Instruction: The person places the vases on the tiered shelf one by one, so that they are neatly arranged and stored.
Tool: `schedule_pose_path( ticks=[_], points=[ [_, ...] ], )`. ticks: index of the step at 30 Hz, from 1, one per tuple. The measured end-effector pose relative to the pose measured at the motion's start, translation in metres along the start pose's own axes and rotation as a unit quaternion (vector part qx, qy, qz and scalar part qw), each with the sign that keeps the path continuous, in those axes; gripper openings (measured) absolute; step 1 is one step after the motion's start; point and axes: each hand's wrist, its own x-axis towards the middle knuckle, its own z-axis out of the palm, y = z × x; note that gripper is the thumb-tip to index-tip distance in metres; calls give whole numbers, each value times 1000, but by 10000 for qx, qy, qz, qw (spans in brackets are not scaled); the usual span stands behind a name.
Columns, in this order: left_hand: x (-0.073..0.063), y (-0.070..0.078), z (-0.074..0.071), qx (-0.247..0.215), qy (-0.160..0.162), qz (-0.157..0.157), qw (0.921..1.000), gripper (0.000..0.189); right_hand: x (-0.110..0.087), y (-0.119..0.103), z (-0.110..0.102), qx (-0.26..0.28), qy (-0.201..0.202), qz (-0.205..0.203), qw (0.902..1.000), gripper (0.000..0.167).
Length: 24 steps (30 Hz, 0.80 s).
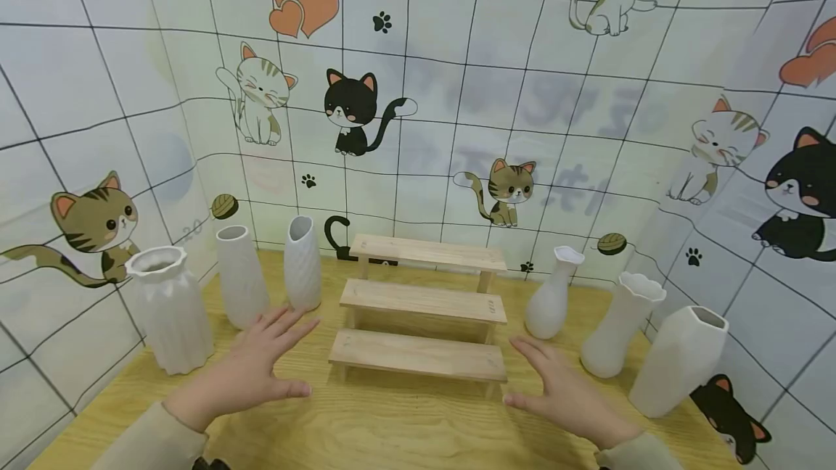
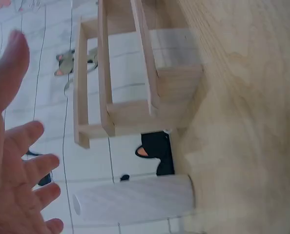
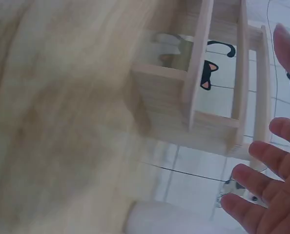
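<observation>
- Left hand (image 1: 244, 372): above the surface with fingers apart, slightly bent, thumb held away from them; in the left wrist view it is apart from the three-tiered stand
- Right hand (image 1: 567, 394): facing the left one from the other side, its fingers also apart, gaps showing between them in the right wrist view
- Pale wooden three-tiered stand (image 1: 418, 355): in the middle of the surface, between and just beyond the hands, its steps rising toward the back
- Wide white fluted vase with a wavy rim (image 1: 173, 325): upright at far left, near the left wrist
- Smooth white tapered vase (image 1: 240, 274): upright beside it, its base partly behind the left hand in the head view
- White textured vase with a slanted mouth (image 1: 303, 267): upright between the tapered one and the stand
- White round-bellied vase with a narrow neck (image 1: 547, 307): right of the stand, near the right fingertips
- White waisted vase with a scalloped rim (image 1: 610, 339): farther right, beyond the right hand
- White faceted vase with an angular mouth (image 1: 675, 365): rightmost, near the right wrist
- Yellowish wood-grain surface (image 1: 385, 430): under everything, enclosed by a white black-gridded backdrop with cartoon cats (image 1: 431, 27)
</observation>
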Motion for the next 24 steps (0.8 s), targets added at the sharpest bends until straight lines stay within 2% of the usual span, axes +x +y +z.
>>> schedule_pose_path(
  ticks=[3, 6, 9, 10, 13, 14, 17, 19, 22, 24],
  points=[
    [-11, -10, 0, -384, 720, -279, 9963, 81, 4, 7, 14, 367, 215, 462, 9980, 83],
    [-22, -19, -1, -863, 1319, -671, 9852, 73, 11, 13, 27, 891, 382, 867, 9915, 78],
    [-31, -27, -6, -1220, 1832, -1076, 9695, 70, 17, 19, 39, 1564, 445, 1242, 9788, 79],
    [-34, -29, -8, -1354, 2020, -1225, 9622, 69, 19, 20, 42, 1773, 436, 1337, 9741, 81],
    [-41, -33, -12, -1378, 2653, -1617, 9405, 61, 23, 25, 51, 2451, 459, 1616, 9548, 82],
    [-43, -34, -13, -1375, 2905, -1773, 9302, 58, 25, 27, 54, 2689, 464, 1654, 9477, 81],
    [-50, -36, -14, -1297, 3640, -2374, 8913, 49, 28, 34, 64, 3312, 493, 1737, 9261, 79],
    [-53, -39, -13, -1361, 4202, -2673, 8564, 45, 30, 37, 69, 3561, 496, 1782, 9160, 79],
    [-58, -44, -10, -1344, 4869, -2950, 8111, 45, 33, 40, 75, 3665, 516, 1874, 9099, 79],
    [-61, -48, -8, -1339, 5206, -3041, 7865, 47, 35, 41, 77, 3656, 531, 1932, 9089, 80]
  ],
)
